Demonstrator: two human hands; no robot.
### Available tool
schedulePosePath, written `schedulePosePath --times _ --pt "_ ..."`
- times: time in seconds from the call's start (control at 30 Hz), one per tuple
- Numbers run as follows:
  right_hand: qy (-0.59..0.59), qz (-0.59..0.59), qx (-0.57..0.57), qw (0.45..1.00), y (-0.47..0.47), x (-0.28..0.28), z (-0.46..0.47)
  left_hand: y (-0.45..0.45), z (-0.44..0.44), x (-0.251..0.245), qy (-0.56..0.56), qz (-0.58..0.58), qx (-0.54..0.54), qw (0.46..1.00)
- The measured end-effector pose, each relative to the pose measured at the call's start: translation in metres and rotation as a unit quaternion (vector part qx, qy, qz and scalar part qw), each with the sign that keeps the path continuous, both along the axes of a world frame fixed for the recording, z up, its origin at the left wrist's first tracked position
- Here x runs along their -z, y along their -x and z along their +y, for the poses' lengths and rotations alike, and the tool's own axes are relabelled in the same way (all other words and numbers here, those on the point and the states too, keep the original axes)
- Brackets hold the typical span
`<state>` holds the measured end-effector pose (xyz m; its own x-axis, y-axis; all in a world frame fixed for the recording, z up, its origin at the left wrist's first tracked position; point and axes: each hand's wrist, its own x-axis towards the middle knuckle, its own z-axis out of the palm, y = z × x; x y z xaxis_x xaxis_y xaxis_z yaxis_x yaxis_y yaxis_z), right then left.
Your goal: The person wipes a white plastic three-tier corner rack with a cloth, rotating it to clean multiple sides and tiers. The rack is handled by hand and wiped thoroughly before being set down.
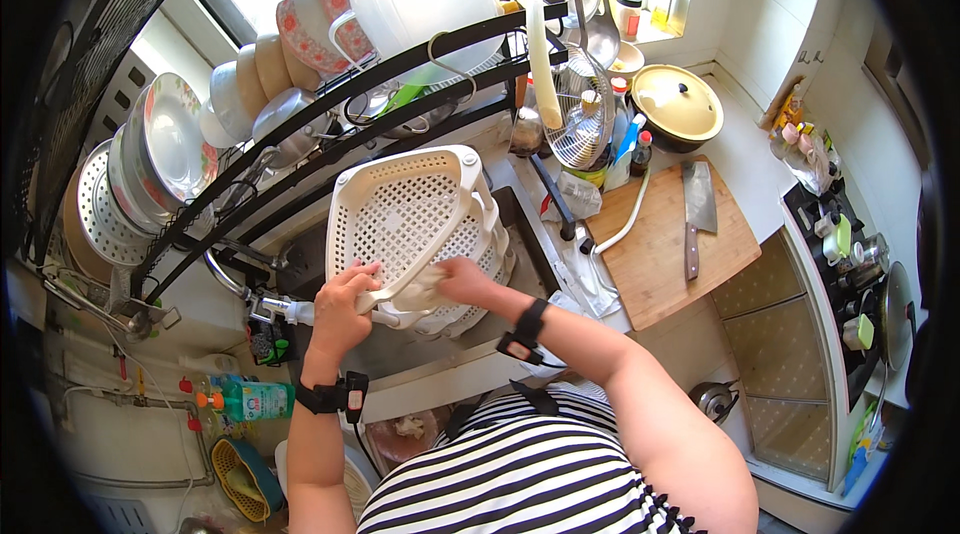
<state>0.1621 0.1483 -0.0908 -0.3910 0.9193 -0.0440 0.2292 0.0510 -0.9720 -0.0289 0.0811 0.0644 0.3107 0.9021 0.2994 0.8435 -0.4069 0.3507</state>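
A cream plastic basket with a perforated bottom (pixel 405 215) is tilted over the sink (pixel 525 241), on top of similar stacked baskets (pixel 469 249). My left hand (pixel 346 305) grips its near left corner, with the thumb side at the rim. My right hand (pixel 461 283) holds a pale, crumpled cloth (pixel 420 290) against the near rim of the tilted basket. The fingertips of my right hand are partly hidden by the cloth. Just left of my left hand is the faucet's spout (pixel 289 309).
A black rack (pixel 360 129) loaded with bowls and plates spans the back of the sink. To the right, a cleaver (pixel 699 211) lies on a wooden cutting board (pixel 637 271), near a lidded pot (pixel 677 103). Ladles and a wire strainer (pixel 581 114) hang above the bottles. A green soap bottle (pixel 259 400) is lower left.
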Motion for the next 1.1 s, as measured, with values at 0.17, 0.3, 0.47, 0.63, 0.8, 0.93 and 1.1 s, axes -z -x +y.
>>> schedulePosePath --times 0.17,0.3,0.47,0.63,0.8,0.93,1.1 --pt "0.412 0.236 0.255 0.842 -0.064 0.044 -0.007 0.000 -0.001 0.001 0.009 -0.008 0.008 1.000" --pt "0.437 0.549 0.212 0.681 -0.049 0.075 0.029 0.000 -0.001 0.000 0.022 -0.008 0.010 1.000" --pt "0.385 0.669 0.069 0.633 -0.007 0.095 0.068 -0.003 0.000 -0.001 0.024 0.012 -0.006 1.000" --pt "0.471 0.567 -0.013 0.676 0.036 0.106 0.035 -0.004 0.001 -0.003 0.035 0.009 -0.013 0.999" --pt "0.392 0.652 0.003 0.649 0.017 0.125 0.068 -0.005 0.001 -0.003 0.039 0.009 -0.016 0.999" --pt "0.322 0.701 0.020 0.636 0.020 0.154 0.096 -0.005 0.002 -0.004 0.053 -0.005 -0.019 0.998" --pt "0.374 0.709 -0.073 0.593 0.070 0.171 0.064 -0.003 0.002 -0.005 0.059 0.005 -0.023 0.998"
